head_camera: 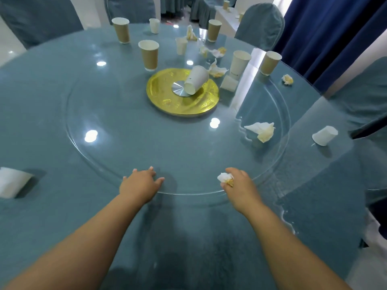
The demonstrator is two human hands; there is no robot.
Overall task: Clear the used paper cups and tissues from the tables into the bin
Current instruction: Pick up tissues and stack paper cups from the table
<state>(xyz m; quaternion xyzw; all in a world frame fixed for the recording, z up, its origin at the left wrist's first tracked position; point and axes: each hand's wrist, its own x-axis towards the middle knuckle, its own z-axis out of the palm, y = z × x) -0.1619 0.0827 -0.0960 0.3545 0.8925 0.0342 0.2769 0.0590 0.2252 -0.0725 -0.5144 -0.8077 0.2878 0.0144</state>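
The right hand [240, 185] pinches a crumpled white, yellow-stained tissue [225, 178] at the round glass turntable's [129, 147] near edge; the left hand [140, 185] rests there, fingers spread wide.

I'm scanning the table and I'm not picking up any text I can read. I'm seeing a small dark print low on the tall white cup [240, 61], at about one o'clock from the gold plate [163, 95], but it's coming through too small to make out. The tipped white cup [198, 78] lying on that plate is showing only a dark speck on its side, and the plate's raised pattern isn't resolving into letters.
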